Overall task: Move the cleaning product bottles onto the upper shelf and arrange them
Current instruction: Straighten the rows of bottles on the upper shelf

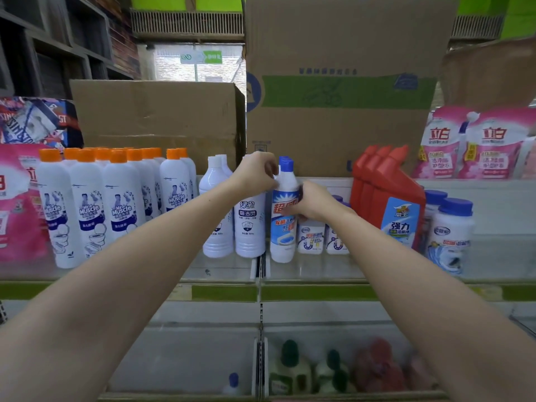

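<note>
A white bottle with a blue cap and blue-red label [282,239] stands upright on the upper shelf [220,269], near its middle. My right hand [311,203] grips its body from the right. My left hand [258,171] curls round the top of the white bottle with a grey label [250,227] just left of it, hiding that bottle's cap and touching the blue-capped bottle's shoulder. Another white-capped bottle [216,210] stands further left.
Several orange-capped white bottles [90,210] fill the shelf's left; red bottles [388,195] and blue-lidded jars [449,236] stand right. Small jars [310,237] sit behind my right hand. Cardboard boxes [342,82] back the shelf. The lower shelf holds blurred bottles [290,369].
</note>
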`<control>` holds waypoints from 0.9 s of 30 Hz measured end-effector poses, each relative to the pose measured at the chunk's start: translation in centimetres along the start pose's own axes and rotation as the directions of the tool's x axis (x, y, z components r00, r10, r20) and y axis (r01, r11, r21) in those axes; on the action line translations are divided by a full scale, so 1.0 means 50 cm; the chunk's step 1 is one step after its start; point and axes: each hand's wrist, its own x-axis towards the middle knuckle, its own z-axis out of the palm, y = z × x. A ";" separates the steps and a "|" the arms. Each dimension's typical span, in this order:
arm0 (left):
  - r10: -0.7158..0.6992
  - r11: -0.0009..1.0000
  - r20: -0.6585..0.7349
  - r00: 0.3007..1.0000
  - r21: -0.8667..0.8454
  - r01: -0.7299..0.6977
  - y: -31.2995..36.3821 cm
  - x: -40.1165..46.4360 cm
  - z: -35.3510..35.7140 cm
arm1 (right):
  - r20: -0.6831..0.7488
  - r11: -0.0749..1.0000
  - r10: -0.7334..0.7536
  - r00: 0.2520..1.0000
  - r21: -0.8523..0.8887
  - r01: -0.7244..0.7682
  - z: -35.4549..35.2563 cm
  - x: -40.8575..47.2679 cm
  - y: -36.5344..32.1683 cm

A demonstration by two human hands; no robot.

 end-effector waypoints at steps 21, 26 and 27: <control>-0.027 0.816 0.293 0.956 0.559 -0.148 0.122 -0.013 0.249 | 0.005 0.762 0.108 0.994 -0.642 -0.080 -0.064 0.013 0.144; -0.030 0.801 0.190 0.981 0.591 -0.090 0.108 -0.022 0.291 | -0.047 0.796 0.013 0.999 -0.604 -0.039 -0.055 0.005 0.179; -0.030 0.812 0.181 0.983 0.578 -0.082 0.108 -0.021 0.295 | -0.062 0.801 -0.006 0.998 -0.598 -0.032 -0.050 0.006 0.185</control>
